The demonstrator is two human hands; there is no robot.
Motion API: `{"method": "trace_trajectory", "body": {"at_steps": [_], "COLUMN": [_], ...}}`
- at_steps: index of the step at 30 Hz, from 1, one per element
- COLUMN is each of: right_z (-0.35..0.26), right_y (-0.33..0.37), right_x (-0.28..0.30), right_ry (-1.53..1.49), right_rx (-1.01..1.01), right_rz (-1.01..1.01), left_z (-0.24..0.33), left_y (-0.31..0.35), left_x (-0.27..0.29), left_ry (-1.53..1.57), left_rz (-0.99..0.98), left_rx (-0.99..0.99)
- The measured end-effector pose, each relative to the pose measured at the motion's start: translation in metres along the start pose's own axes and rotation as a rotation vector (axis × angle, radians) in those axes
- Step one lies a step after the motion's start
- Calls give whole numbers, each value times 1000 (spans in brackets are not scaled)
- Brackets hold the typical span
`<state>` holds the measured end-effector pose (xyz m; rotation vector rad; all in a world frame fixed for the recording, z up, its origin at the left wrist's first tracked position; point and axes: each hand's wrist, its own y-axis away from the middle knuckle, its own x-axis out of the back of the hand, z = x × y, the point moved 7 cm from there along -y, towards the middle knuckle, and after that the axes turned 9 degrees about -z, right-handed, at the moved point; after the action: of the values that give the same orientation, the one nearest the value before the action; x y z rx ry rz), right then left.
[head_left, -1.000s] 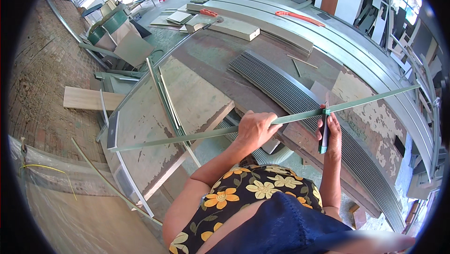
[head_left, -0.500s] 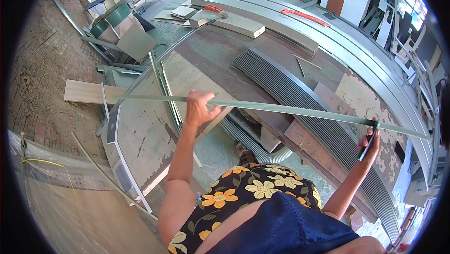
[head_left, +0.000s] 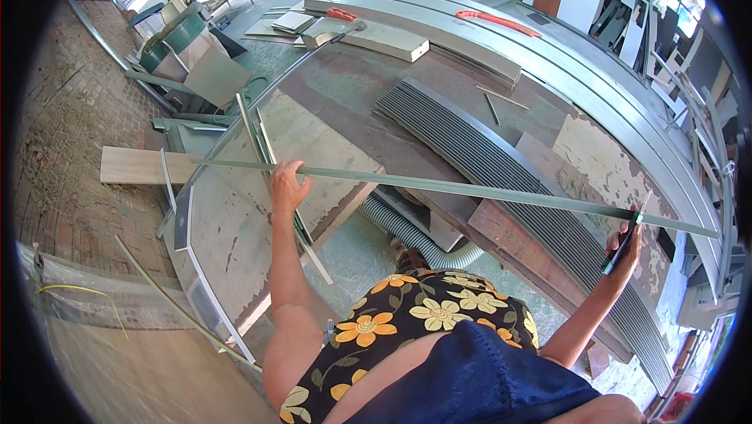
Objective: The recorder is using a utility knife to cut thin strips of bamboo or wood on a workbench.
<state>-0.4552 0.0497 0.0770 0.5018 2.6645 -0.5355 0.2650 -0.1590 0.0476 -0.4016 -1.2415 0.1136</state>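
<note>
A long, narrow grey-green strip [head_left: 470, 191] stretches across in front of me, sloping down to the right. My left hand [head_left: 288, 187] is closed around it toward its left end, thumb and fingers wrapped on it. Near the other end, my right hand [head_left: 625, 245] grips a slim dark hand tool [head_left: 620, 252] with a green edge. The tool's upper end meets the strip; its exact kind is unclear. Beneath the strip lies a stack of dark ribbed panels [head_left: 501, 177] on the worn brown bench [head_left: 337, 79].
A pale-topped board [head_left: 313, 126] carries thin strips at left. Behind lie light beams [head_left: 392, 42], a hammer [head_left: 352, 26] and a red-handled tool [head_left: 499, 23], with metal rails [head_left: 580, 72] beyond. A grey corrugated hose [head_left: 415, 240] runs below. A wooden plank [head_left: 137, 165] juts out far left.
My left hand has slid leftward along the strip, farther from my right hand. My right hand, still holding the dark tool, has shifted slightly right and down. The view has turned a little.
</note>
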Motion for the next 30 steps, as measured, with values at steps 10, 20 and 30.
{"method": "trace_trajectory", "body": {"at_steps": [10, 20, 30], "right_z": [9, 0, -45], "right_y": [8, 23, 41], "right_x": [-77, -25, 142], "right_ry": [-8, -24, -291], "right_rx": [-90, -83, 103], "right_rz": [-50, 104, 17], "left_z": [243, 314, 225], "left_y": [-27, -14, -15], "left_x": [-13, -27, 8], "left_ry": [204, 349, 205], "left_rz": [-135, -56, 159], "left_rx": [-512, -698, -568]}}
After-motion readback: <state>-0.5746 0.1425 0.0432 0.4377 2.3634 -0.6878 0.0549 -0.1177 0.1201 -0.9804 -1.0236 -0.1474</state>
